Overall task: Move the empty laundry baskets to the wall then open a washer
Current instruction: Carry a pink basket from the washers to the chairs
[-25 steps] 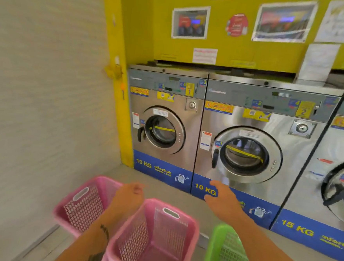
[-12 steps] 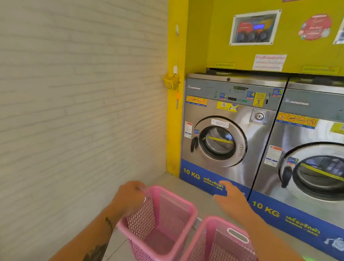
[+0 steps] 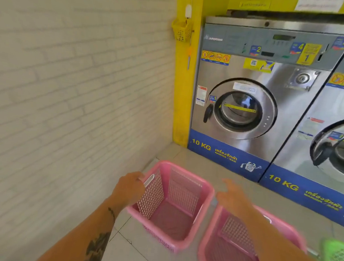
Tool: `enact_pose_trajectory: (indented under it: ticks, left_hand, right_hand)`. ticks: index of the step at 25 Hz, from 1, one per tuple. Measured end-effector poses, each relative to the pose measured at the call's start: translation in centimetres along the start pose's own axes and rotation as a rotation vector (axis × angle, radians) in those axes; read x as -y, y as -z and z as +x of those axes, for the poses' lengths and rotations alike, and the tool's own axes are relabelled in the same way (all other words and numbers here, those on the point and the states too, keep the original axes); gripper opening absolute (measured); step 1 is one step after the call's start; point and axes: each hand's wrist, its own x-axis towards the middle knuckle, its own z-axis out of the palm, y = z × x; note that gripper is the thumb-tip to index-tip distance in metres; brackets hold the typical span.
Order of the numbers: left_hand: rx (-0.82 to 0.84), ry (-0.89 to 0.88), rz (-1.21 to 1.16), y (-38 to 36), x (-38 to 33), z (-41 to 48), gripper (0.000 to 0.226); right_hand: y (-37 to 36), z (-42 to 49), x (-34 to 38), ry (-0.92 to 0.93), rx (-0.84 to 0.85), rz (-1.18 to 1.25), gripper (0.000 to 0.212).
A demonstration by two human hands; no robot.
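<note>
Two empty pink laundry baskets stand on the tiled floor. My left hand (image 3: 129, 188) grips the left rim of the nearer-wall pink basket (image 3: 173, 218) at its handle slot. My right hand (image 3: 233, 198) hovers with straight fingers above the gap between that basket and the second pink basket (image 3: 229, 254), holding nothing. A green basket (image 3: 337, 258) shows at the lower right edge. The leftmost 10 KG washer (image 3: 251, 91) stands ahead with its round door (image 3: 241, 110) closed and a black handle (image 3: 208, 112) on the door's left.
A white brick wall (image 3: 67, 102) runs along the left, about a basket's width from the first pink basket. A yellow pillar (image 3: 183, 90) with a small yellow hanging basket (image 3: 182, 32) sits in the corner. A second 10 KG washer (image 3: 330, 131) stands to the right.
The view has swung left and closer to the corner. The pink basket in my left hand has moved toward the white wall. My right hand has lowered over the baskets.
</note>
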Motion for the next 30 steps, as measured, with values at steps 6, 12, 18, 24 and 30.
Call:
enact_pose_trajectory:
  ticks: [6, 12, 18, 24, 30]
  left_hand:
    - [0.156, -0.012, 0.169, -5.7, 5.7, 10.5, 0.036]
    - [0.224, 0.14, 0.028, -11.5, 11.4, 19.5, 0.053]
    - [0.207, 0.08, 0.071, -18.4, 17.9, 29.1, 0.061]
    - [0.05, -0.091, 0.085, -24.1, 22.1, 32.7, 0.062]
    - [0.149, -0.132, 0.254, -22.7, 23.4, 34.5, 0.079]
  right_hand:
    - [-7.1, 8.0, -3.7, -0.189, 0.091, -0.013, 0.033]
    - [-13.6, 13.3, -6.1, -0.352, 0.176, -0.017, 0.065]
    - [-21.6, 19.3, -10.2, -0.505, 0.1, -0.013, 0.068]
    - [-28.7, 20.3, -14.8, -0.518, -0.101, -0.076, 0.082]
    - [-27.6, 19.8, -13.0, -0.426, -0.238, -0.091, 0.081]
